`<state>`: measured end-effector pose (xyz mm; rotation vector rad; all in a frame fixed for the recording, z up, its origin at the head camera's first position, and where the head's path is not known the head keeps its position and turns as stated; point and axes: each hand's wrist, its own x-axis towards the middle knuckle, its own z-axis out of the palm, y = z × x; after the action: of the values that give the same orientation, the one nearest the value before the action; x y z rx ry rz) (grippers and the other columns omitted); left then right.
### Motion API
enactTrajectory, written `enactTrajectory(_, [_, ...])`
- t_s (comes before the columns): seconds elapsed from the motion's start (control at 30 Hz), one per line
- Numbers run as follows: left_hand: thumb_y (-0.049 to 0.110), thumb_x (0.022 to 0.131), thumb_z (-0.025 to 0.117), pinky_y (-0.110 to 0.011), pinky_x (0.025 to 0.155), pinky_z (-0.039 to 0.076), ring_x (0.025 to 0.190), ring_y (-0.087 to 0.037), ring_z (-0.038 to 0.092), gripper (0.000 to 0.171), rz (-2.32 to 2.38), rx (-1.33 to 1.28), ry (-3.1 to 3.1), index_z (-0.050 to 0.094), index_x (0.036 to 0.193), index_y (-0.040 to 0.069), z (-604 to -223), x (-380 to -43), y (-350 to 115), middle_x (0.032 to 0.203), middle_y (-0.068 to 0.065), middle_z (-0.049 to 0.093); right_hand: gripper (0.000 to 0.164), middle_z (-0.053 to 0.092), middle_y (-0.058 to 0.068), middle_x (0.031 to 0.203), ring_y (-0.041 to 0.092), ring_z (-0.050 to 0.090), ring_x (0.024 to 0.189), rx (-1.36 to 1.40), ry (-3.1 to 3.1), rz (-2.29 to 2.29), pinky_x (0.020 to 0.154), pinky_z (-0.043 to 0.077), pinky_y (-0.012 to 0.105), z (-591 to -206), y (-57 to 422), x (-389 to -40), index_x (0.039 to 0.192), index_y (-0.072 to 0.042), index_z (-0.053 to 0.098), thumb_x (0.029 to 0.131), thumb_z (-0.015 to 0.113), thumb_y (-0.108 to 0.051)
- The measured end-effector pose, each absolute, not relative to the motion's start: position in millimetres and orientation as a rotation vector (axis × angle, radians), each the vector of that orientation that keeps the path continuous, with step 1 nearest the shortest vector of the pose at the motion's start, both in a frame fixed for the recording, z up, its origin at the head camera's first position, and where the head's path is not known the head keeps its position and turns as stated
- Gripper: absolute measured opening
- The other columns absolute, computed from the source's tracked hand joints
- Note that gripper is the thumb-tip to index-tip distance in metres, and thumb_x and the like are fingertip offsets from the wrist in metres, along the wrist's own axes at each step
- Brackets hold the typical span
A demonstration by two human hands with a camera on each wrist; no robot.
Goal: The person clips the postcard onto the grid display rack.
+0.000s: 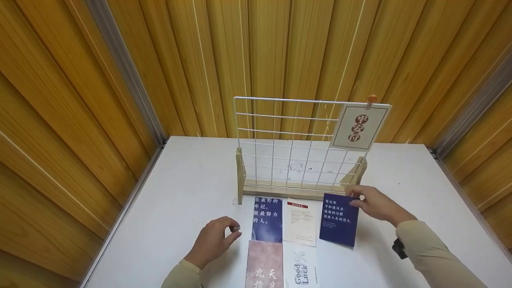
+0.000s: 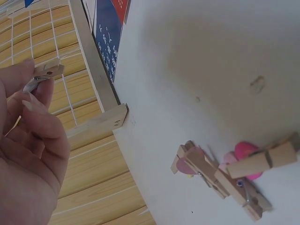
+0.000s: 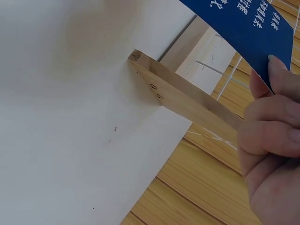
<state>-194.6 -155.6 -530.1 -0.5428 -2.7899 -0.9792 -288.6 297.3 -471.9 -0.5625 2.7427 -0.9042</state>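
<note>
My right hand [image 1: 374,204] pinches a dark blue card [image 1: 339,220] with white writing by its upper right edge, in front of the grid rack's right foot. In the left wrist view, a small wooden clothespin [image 2: 47,70] is held between the thumb and fingers of my left hand [image 2: 35,126]. That hand is left of the cards in the head view. A white wire grid rack [image 1: 292,148] stands on a wooden base behind the cards. At its top right hangs a cream card [image 1: 360,128] with red round characters, under an orange-topped clip [image 1: 372,100].
On the white table [image 1: 192,176] lie a blue card [image 1: 267,220], a cream card with a red band [image 1: 300,224], a pinkish card [image 1: 265,262] and a "Good Luck" card [image 1: 301,268]. Several wooden clothespins [image 2: 211,173] with pink tops lie in a pile. Wood-patterned walls surround the table.
</note>
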Motion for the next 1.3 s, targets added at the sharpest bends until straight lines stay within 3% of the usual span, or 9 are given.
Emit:
enactTrajectory(0.2, [0.017, 0.088, 0.076, -0.026, 0.061, 0.047, 0.070, -0.012, 0.058, 0.010, -0.974, -0.569, -2.764, 0.073, 0.096, 0.011, -530, -196, -156, 0.087, 0.010, 0.066, 0.015, 0.061, 0.002, 0.095, 0.024, 0.058, 0.092, -0.579, 2.755, -0.898, 0.085, 0.051, 0.049, -462, 299, -290, 0.101, -0.011, 0.063, 0.093, 0.064, 0.001])
enactTrajectory(0.57, [0.014, 0.085, 0.079, -0.027, 0.062, 0.048, 0.070, -0.004, 0.054, 0.011, -0.921, -0.591, -2.714, 0.072, 0.093, 0.014, -520, -201, -156, 0.088, 0.008, 0.067, 0.012, 0.061, 0.004, 0.096, 0.023, 0.060, 0.090, -0.593, 2.783, -0.899, 0.079, 0.052, 0.044, -445, 290, -290, 0.103, -0.008, 0.062, 0.094, 0.064, -0.001])
enactTrajectory(0.9, [0.016, 0.084, 0.080, -0.034, 0.071, 0.053, 0.080, -0.009, 0.061, 0.012, -0.840, -0.583, -2.670, 0.073, 0.094, 0.014, -494, -214, -149, 0.088, 0.009, 0.067, 0.009, 0.065, 0.004, 0.096, 0.021, 0.062, 0.086, -0.720, 2.838, -0.903, 0.074, 0.053, 0.041, -428, 273, -294, 0.103, -0.006, 0.065, 0.095, 0.064, -0.003])
enactTrajectory(1.3, [0.013, 0.084, 0.081, -0.034, 0.072, 0.053, 0.079, -0.010, 0.062, 0.013, -0.843, -0.649, -2.566, 0.073, 0.094, 0.012, -459, -237, -129, 0.089, 0.004, 0.069, 0.011, 0.067, 0.007, 0.100, 0.023, 0.064, 0.089, -0.688, 2.904, -0.886, 0.083, 0.054, 0.047, -412, 252, -295, 0.103, -0.008, 0.066, 0.095, 0.064, -0.001])
